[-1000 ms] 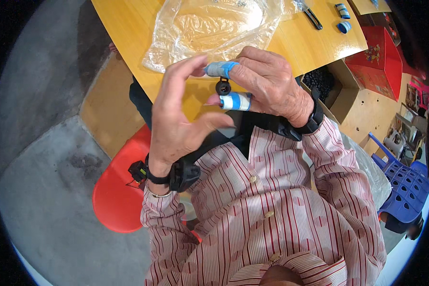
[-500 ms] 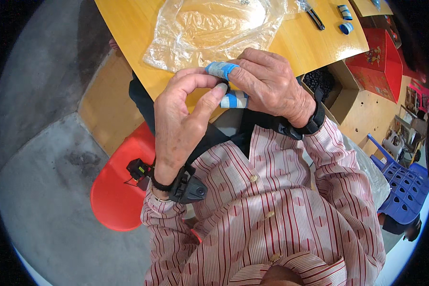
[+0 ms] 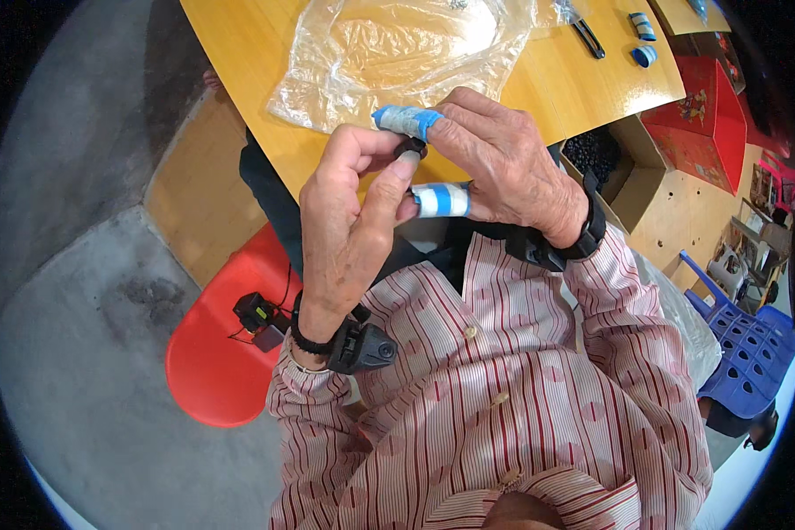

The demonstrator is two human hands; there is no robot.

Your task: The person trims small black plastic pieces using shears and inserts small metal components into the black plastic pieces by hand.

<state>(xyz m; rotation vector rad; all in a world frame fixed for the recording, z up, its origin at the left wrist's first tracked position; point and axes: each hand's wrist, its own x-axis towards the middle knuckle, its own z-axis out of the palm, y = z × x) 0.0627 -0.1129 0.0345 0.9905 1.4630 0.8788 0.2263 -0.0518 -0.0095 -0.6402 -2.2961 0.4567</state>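
Observation:
A small black part [image 3: 410,148], its exact kind too small to make out, is pinched between the thumb and bent forefinger of my left hand [image 3: 349,212]. Against it from the other side comes my right hand [image 3: 521,168], its fingers curled around the part. Blue-and-white tape wraps [image 3: 406,120] cover the right forefinger, which lies over the part. Another such wrap [image 3: 442,200] is on the right thumb, lower down, with a gap between the two. The remaining right fingers are partly hidden. Both hands are held above the table's near edge.
A clear plastic bag [image 3: 397,62] lies on the yellow table [image 3: 548,97]. Farther right are a black cutter knife [image 3: 585,35] and two loose tape rolls [image 3: 643,40]. Beside the table stand a box of black pieces [image 3: 592,152], a red box [image 3: 698,124], a red stool [image 3: 212,353] and a blue chair [image 3: 751,344].
My left hand has shifted slightly right and down, its forefinger more bent. The right thumb has dropped away from the forefinger, widening the gap. The black part stays between the hands.

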